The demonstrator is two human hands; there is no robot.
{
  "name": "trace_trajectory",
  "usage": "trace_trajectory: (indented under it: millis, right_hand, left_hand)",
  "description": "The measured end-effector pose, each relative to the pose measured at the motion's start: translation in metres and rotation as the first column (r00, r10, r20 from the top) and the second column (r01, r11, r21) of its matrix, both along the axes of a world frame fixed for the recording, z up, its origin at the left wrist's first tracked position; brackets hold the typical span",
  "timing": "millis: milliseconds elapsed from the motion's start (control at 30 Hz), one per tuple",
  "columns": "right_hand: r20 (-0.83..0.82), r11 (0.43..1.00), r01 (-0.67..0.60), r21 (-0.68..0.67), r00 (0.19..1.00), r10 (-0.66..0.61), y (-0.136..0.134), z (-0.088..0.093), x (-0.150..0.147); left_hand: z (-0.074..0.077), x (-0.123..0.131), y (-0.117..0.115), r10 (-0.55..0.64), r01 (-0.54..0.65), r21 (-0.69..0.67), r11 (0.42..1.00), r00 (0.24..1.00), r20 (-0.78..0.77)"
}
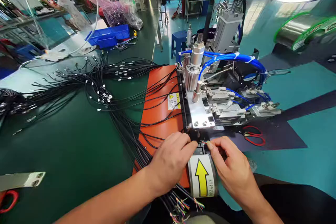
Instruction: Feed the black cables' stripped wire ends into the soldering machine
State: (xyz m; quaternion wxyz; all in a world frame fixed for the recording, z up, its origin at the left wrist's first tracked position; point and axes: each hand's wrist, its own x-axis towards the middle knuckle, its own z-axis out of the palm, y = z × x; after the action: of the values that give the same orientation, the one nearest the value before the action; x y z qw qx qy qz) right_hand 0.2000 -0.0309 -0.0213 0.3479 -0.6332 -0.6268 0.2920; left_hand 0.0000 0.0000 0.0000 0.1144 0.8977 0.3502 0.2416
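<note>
My left hand (170, 159) and my right hand (231, 168) meet at the front edge of a small metal machine (210, 108) with blue air hoses. Both hands pinch thin coloured wire ends (201, 142) of a black cable at the machine's slot. Just below my fingers sits a white label with a yellow arrow (201, 176). A bundle of black cables (126, 126) runs under my left wrist across an orange plate (160, 112). Loose coloured wire tips (183, 204) fan out near my body.
Many black cables (86, 84) spread over the green bench. Red-handled scissors (253, 136) lie right of the machine, another red handle (7, 199) at far left. Blue bins (107, 36) stand at the back. Other people work behind. A wire spool (301, 29) sits at upper right.
</note>
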Motion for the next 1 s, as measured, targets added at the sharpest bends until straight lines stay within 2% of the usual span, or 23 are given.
trace_trajectory:
  millis: [200,333,433,533,733,833,1000]
  right_hand:
    - [-0.002,1.0,0.008,0.015,1.0,-0.008,-0.0017,-0.0048,0.0048]
    - [0.019,0.991,-0.004,0.137,1.0,0.001,0.0009,0.0008,0.0065]
    - [0.019,0.977,-0.063,0.202,0.998,0.061,0.0016,0.0031,0.0061]
    - [0.022,0.975,-0.094,0.203,0.996,0.091,0.0009,0.0018,0.0055]
    - [0.031,0.973,-0.05,0.223,0.999,0.044,0.0001,0.0,0.0056]
    - [0.004,0.985,-0.024,0.169,1.0,0.024,0.0017,0.0008,0.0043]
    - [-0.108,0.993,0.049,-0.105,0.992,-0.06,0.0074,0.0014,0.0021]
  left_hand:
    - [0.0017,0.0011,0.0005,0.012,-0.012,-0.003,1.0,1.0,-0.006]
    - [0.0005,0.0009,0.0007,0.015,-0.015,0.004,1.0,1.0,-0.014]
    - [-0.0001,0.0004,0.0007,0.018,-0.018,0.005,1.0,1.0,-0.017]
    - [0.0003,0.0009,0.0005,0.015,-0.015,0.015,1.0,1.0,-0.015]
    - [0.0006,0.0019,-0.0006,0.028,-0.027,0.042,0.999,0.999,-0.018]
    - [-0.0003,0.0012,-0.0012,0.027,-0.026,0.046,0.999,0.999,-0.02]
    - [0.0025,0.0001,-0.0022,0.033,-0.03,0.073,0.997,0.999,-0.039]
